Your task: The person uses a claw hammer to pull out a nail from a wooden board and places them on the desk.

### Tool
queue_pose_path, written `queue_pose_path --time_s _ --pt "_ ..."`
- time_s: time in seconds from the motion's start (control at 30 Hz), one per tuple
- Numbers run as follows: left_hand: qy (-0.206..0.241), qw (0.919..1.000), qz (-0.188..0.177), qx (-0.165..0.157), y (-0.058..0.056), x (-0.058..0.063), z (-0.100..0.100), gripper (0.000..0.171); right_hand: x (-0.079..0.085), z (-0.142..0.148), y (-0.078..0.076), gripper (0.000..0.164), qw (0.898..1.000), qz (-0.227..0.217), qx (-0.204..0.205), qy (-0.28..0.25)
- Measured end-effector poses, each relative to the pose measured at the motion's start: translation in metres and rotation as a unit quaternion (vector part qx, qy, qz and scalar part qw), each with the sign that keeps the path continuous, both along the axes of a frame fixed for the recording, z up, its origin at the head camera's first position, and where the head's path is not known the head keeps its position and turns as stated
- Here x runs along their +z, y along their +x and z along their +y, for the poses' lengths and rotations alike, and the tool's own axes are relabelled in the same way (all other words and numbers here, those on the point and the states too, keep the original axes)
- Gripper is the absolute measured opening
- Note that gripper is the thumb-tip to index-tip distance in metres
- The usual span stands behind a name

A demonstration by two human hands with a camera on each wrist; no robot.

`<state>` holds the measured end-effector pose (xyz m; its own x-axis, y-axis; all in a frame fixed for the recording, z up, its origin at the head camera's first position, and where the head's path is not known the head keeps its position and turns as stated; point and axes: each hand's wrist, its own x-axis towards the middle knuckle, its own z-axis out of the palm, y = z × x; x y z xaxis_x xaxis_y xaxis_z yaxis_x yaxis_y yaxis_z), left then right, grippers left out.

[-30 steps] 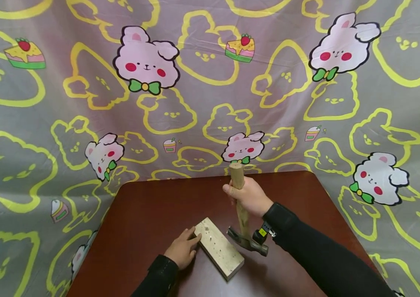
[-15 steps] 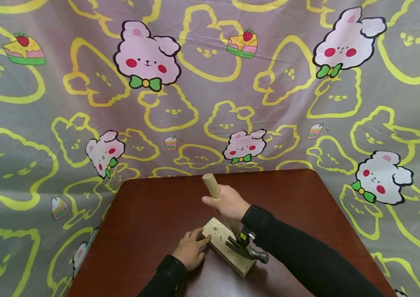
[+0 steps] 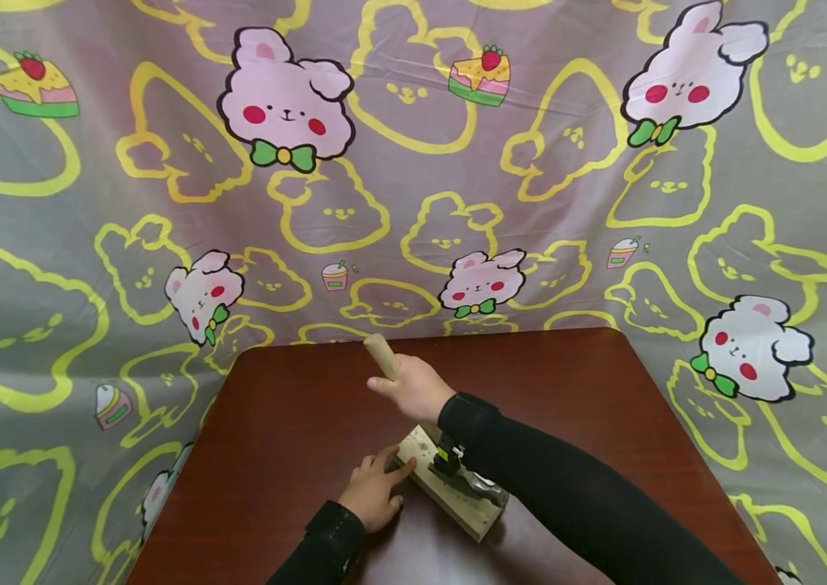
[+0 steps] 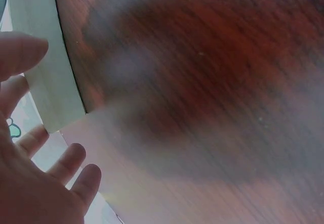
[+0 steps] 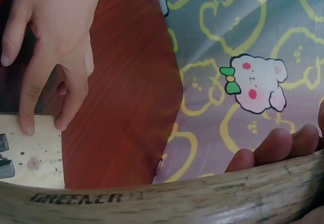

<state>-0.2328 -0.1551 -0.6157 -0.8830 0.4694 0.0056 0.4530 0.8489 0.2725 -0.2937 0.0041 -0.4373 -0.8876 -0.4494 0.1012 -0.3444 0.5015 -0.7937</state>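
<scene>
The right sleeve [image 3: 560,471] and wrist camera [image 3: 448,455] hide part of the hammer [image 3: 383,357] at lower centre; its contact with the wooden block [image 3: 450,497] is unclear. The right hand [image 3: 417,390] grips the handle, leaning farther left than earlier; the left hand [image 3: 372,491], fingers spread, touches the block.

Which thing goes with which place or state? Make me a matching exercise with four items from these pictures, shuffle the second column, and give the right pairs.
Things:
1. Claw hammer
2. Wooden block
3. Left hand
4. Cloth backdrop

Places and states:
A. Has a fingertip on the top of the pale wood
B. Hangs beyond the tabletop, printed with yellow outlines and white rabbit heads
C. Gripped by its handle in the right hand
D. Lies flat on the reddish-brown tabletop

Right pairs: 1-C, 2-D, 3-A, 4-B
</scene>
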Motion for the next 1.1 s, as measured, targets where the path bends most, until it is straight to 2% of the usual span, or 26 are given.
queue_pose_path --time_s 0.27,0.47,0.73,1.1 --pt "-0.003 1.0 0.004 0.001 -0.004 -0.004 -0.004 0.059 0.001 -0.005 -0.005 0.03 0.999 0.012 -0.037 -0.009" --pt "-0.011 0.9999 0.003 -0.001 0.0 0.001 0.001 0.058 -0.003 -0.006 -0.007 0.029 0.999 0.007 -0.049 0.017" --pt "0.013 0.9997 0.019 -0.003 -0.002 -0.002 0.001 0.058 -0.003 -0.009 -0.015 0.03 0.998 0.004 -0.058 0.019" --pt "0.015 0.9998 -0.009 0.003 -0.001 -0.003 0.0 0.055 -0.009 -0.017 -0.024 0.038 0.997 -0.008 -0.08 0.017"
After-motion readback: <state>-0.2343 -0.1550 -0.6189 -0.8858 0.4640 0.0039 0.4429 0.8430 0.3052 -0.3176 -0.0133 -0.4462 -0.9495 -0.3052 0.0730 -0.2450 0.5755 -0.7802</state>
